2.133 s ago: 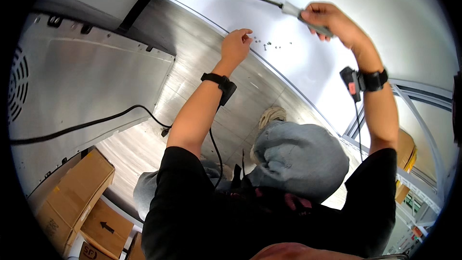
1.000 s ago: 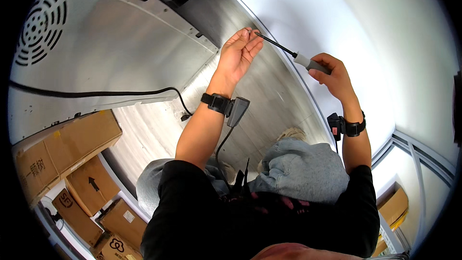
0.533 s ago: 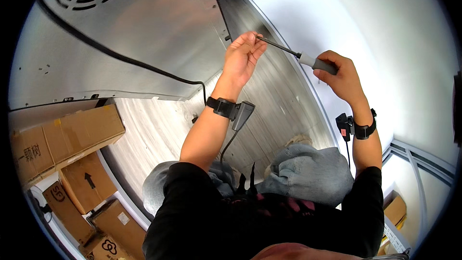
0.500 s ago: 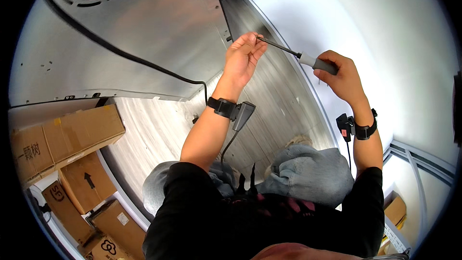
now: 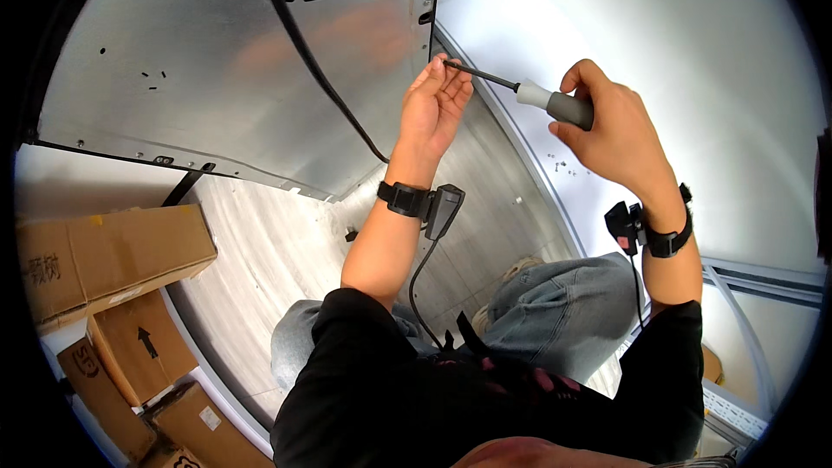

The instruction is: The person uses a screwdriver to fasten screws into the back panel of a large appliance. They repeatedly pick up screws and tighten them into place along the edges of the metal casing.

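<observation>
A screwdriver [image 5: 559,106] with a light and dark grey handle and a long dark shaft points left and away from me. My right hand [image 5: 620,134] is closed around its handle. At the shaft's far end, the thumb and forefinger of my left hand [image 5: 429,108] pinch together around the tip. Any small part between those fingertips is too small to make out; the other fingers curl loosely. Just beyond my left hand stands a large metal panel [image 5: 199,61] with slotted vents. Several small screws [image 5: 563,165] lie on the white shelf [image 5: 485,22], below the screwdriver.
A black cable [image 5: 303,61] hangs across the panel and passes behind my left wrist. Cardboard boxes [image 5: 130,251] are stacked at the lower left. Grey wood-look flooring [image 5: 260,234] runs beneath my bent knees. A metal frame [image 5: 763,282] stands at the right.
The view has shifted, so the panel sits further right and the loose screws show more plainly. Both hands keep their holds, with the screwdriver tip still at my left fingertips.
</observation>
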`<action>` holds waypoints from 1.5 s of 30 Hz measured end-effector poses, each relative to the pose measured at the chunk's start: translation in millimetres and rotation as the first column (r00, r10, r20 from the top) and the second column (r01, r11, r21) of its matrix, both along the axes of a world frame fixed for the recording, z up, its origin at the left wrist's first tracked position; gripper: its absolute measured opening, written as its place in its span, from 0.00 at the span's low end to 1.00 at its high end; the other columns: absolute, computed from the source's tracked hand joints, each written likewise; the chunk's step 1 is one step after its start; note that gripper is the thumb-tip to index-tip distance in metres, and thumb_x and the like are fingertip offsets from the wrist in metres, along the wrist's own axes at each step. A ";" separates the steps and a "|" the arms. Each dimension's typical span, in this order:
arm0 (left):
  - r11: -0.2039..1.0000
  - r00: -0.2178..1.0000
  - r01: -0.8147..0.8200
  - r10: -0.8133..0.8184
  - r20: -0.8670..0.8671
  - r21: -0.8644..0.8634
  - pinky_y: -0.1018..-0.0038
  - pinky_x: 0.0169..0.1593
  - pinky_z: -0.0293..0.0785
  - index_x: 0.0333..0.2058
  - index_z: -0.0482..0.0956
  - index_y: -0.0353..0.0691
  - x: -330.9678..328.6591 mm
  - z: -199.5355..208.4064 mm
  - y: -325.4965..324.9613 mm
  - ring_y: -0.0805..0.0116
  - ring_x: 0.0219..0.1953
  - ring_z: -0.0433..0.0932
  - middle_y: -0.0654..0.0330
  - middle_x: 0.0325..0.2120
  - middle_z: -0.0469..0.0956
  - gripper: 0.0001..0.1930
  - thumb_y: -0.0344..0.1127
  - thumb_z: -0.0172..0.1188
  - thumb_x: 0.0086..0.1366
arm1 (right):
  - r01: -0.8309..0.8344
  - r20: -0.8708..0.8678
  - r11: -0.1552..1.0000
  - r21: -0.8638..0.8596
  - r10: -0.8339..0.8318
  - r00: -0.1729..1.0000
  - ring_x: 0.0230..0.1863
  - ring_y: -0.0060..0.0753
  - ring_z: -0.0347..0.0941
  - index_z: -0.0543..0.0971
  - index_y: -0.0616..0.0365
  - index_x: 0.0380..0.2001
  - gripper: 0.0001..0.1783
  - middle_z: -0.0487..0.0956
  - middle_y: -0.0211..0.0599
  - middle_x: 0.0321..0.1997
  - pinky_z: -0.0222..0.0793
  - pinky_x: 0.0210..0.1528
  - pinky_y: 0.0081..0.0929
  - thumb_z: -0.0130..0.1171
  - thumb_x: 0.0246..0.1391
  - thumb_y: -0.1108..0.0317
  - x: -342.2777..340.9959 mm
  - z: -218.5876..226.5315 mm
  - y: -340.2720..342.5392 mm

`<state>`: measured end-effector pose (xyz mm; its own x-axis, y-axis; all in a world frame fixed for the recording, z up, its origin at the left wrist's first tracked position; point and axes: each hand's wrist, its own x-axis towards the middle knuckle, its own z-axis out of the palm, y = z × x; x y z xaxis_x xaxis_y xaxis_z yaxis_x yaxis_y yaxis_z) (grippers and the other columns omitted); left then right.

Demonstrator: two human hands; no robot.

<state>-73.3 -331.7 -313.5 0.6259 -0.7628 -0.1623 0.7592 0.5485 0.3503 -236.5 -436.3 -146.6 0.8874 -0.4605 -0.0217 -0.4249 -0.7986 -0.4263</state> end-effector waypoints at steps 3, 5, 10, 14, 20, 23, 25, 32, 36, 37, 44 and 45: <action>0.999 1.000 -0.006 0.005 -0.027 -0.043 0.76 0.38 0.76 0.38 0.73 0.41 6.9 1.0 -0.3 0.71 0.33 0.77 0.63 0.32 0.77 0.07 0.37 0.51 0.68 | 0.093 0.003 0.985 0.144 -0.094 0.996 0.26 0.49 0.74 0.68 0.58 0.38 0.20 0.75 0.48 0.22 0.68 0.31 0.34 0.63 0.39 0.73 -2.2 -4.8 17.2; 1.000 0.999 0.013 -0.014 -0.031 -0.010 0.76 0.37 0.76 0.38 0.74 0.41 6.5 0.8 -8.0 0.72 0.32 0.76 0.64 0.31 0.77 0.08 0.38 0.52 0.68 | 0.173 0.060 0.968 0.183 -0.187 0.981 0.33 0.49 0.76 0.67 0.59 0.39 0.21 0.77 0.49 0.28 0.70 0.36 0.34 0.62 0.40 0.74 -10.8 -27.9 27.3; 0.993 0.999 0.027 -0.023 -0.044 0.112 0.79 0.36 0.74 0.37 0.75 0.42 5.4 -3.0 -10.4 0.74 0.30 0.76 0.67 0.30 0.77 0.09 0.40 0.53 0.67 | 0.268 0.261 0.842 0.468 -0.422 0.868 0.36 0.37 0.77 0.68 0.60 0.40 0.21 0.78 0.44 0.33 0.70 0.39 0.29 0.65 0.42 0.74 -23.2 -103.3 58.5; 0.990 1.000 -0.020 0.018 0.012 0.141 0.79 0.36 0.73 0.38 0.76 0.42 11.1 -4.6 5.0 0.75 0.31 0.75 0.67 0.30 0.77 0.08 0.39 0.54 0.66 | 0.217 0.318 0.817 0.533 -0.432 0.844 0.36 0.34 0.76 0.68 0.61 0.39 0.20 0.78 0.43 0.33 0.71 0.39 0.27 0.65 0.43 0.73 -12.3 -120.0 72.9; 0.979 0.999 -0.023 0.016 0.038 0.204 0.78 0.38 0.73 0.39 0.76 0.41 19.6 -4.4 2.2 0.75 0.32 0.75 0.68 0.30 0.77 0.09 0.38 0.54 0.66 | 0.198 0.370 0.803 0.563 -0.459 0.808 0.36 0.35 0.77 0.68 0.61 0.40 0.20 0.77 0.44 0.35 0.71 0.39 0.28 0.65 0.44 0.73 -5.3 -136.9 86.2; 0.972 0.999 -0.034 0.025 0.042 0.234 0.77 0.38 0.73 0.40 0.76 0.42 19.5 -3.7 -1.0 0.75 0.31 0.74 0.68 0.30 0.77 0.09 0.38 0.54 0.66 | 0.195 0.369 0.801 0.566 -0.458 0.809 0.37 0.36 0.77 0.68 0.61 0.41 0.21 0.77 0.45 0.35 0.71 0.40 0.28 0.65 0.44 0.72 -4.0 -133.1 86.7; 0.970 0.999 -0.046 0.039 0.032 0.239 0.76 0.38 0.72 0.40 0.76 0.43 19.5 -4.4 -3.4 0.75 0.31 0.74 0.69 0.30 0.77 0.09 0.39 0.54 0.66 | 0.191 0.377 0.811 0.553 -0.448 0.811 0.38 0.36 0.77 0.68 0.61 0.41 0.21 0.77 0.45 0.35 0.71 0.41 0.28 0.65 0.45 0.72 -2.5 -131.1 86.0; 0.974 0.998 -0.052 0.055 -0.007 0.220 0.72 0.38 0.71 0.40 0.76 0.45 18.8 -7.9 -9.2 0.74 0.30 0.73 0.70 0.30 0.77 0.09 0.41 0.55 0.65 | 0.189 0.380 0.796 0.575 -0.465 0.800 0.37 0.35 0.77 0.69 0.62 0.40 0.20 0.77 0.45 0.35 0.72 0.41 0.27 0.65 0.44 0.73 -1.1 -132.3 81.1; 0.974 0.998 -0.048 0.055 -0.028 0.220 0.71 0.38 0.71 0.40 0.77 0.45 19.5 -6.4 -8.1 0.73 0.31 0.73 0.70 0.31 0.78 0.09 0.40 0.55 0.65 | 0.198 0.369 0.784 0.588 -0.479 0.797 0.37 0.33 0.76 0.71 0.63 0.39 0.19 0.77 0.44 0.37 0.71 0.39 0.26 0.65 0.43 0.73 0.8 -124.6 77.4; 0.973 0.999 -0.042 0.047 -0.018 0.225 0.71 0.38 0.71 0.40 0.76 0.44 19.6 -6.4 -7.3 0.73 0.31 0.73 0.70 0.31 0.78 0.09 0.40 0.55 0.65 | 0.205 0.361 0.775 0.597 -0.488 0.795 0.37 0.33 0.76 0.71 0.63 0.38 0.18 0.77 0.44 0.37 0.72 0.39 0.26 0.65 0.43 0.73 0.8 -123.6 76.9; 0.985 0.990 0.059 -0.078 0.118 0.159 0.77 0.38 0.72 0.44 0.75 0.37 20.1 4.8 2.0 0.70 0.34 0.76 0.63 0.35 0.79 0.12 0.38 0.52 0.66 | 0.242 0.278 0.668 0.704 -0.573 0.771 0.31 0.24 0.76 0.73 0.63 0.46 0.20 0.76 0.36 0.36 0.70 0.29 0.19 0.64 0.48 0.72 -3.3 -124.2 71.9; 0.986 0.986 0.065 -0.087 0.143 0.151 0.78 0.38 0.72 0.44 0.75 0.36 20.8 5.9 3.1 0.70 0.34 0.77 0.62 0.35 0.79 0.13 0.37 0.52 0.67 | 0.239 0.215 0.567 0.789 -0.618 0.756 0.33 0.24 0.75 0.73 0.63 0.47 0.21 0.75 0.37 0.37 0.70 0.30 0.20 0.64 0.48 0.71 -1.9 -117.4 73.3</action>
<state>-52.4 -328.6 -307.6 0.5926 -0.7840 -0.1846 0.7303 0.4263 0.5338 -238.4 -362.9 -264.0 0.5745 -0.7974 -0.1847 -0.2522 0.0422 -0.9668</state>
